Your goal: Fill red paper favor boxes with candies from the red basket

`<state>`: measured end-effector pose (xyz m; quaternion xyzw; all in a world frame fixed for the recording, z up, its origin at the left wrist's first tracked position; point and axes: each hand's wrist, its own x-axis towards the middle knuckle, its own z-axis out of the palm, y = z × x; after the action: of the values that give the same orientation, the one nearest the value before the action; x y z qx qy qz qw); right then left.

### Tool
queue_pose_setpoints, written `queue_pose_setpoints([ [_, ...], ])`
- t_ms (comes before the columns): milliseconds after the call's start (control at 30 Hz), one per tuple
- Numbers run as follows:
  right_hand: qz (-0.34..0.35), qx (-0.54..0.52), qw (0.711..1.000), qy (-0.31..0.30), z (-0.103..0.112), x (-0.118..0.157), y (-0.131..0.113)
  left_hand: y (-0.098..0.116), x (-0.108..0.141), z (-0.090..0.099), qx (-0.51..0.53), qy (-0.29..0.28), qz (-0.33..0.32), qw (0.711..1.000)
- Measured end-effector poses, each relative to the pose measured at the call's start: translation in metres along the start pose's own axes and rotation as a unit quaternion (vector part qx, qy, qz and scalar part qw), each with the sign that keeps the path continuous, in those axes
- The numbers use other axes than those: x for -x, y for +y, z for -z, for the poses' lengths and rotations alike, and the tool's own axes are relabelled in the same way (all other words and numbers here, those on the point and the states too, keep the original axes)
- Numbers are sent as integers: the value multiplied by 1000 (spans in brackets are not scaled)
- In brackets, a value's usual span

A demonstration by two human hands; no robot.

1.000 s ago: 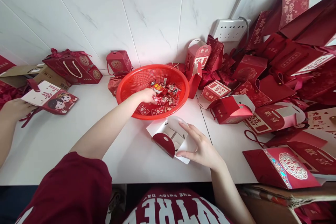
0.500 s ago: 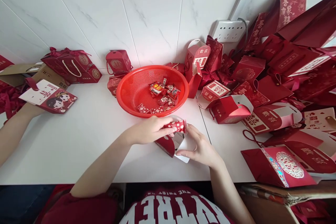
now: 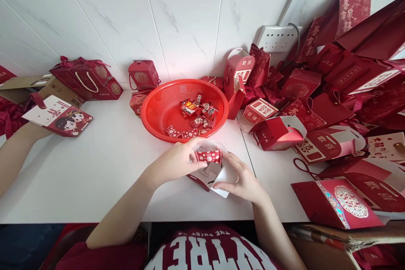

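Observation:
A small dark red gift box [image 3: 198,180] with a white inside stands open-topped on the table between my hands. A red packet of candy with white dots [image 3: 209,156] lies at its opening. My left hand [image 3: 177,159] curls around the box's far left side, its thumb at the packet's lower edge and its fingers along a pale flap. My right hand [image 3: 243,177] grips the box's white right-hand flap [image 3: 228,174] between thumb and fingers. Just beyond, a red plastic basket [image 3: 152,112] holds several wrapped candies [image 3: 191,108].
Many red gift boxes [image 3: 280,133] and bags crowd the right side. A power strip [image 3: 278,38] is on the wall. At left, another person's hand [image 3: 36,130] holds a box with a cartoon couple [image 3: 71,122]. A cardboard carton [image 3: 316,247] sits below the right edge.
The candy packet has shifted slightly down and left into the box opening. My left fingers have spread from their pinch on it to around the flap. My right hand keeps its hold.

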<state>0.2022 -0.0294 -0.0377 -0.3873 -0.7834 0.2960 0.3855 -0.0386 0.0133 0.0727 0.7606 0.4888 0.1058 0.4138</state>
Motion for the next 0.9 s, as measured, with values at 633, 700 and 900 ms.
queue_pose_setpoints([
  [633,-21,-70,997,9,-9,-4,10,6,-129,65,-309,-37,-85,946],
  [700,-31,-69,997,7,-10,-3,11,-6,-153,59,-342,-126,-74,928],
  [900,-44,-70,997,-10,-9,-4,10,-41,-181,24,-357,-157,-55,919],
])
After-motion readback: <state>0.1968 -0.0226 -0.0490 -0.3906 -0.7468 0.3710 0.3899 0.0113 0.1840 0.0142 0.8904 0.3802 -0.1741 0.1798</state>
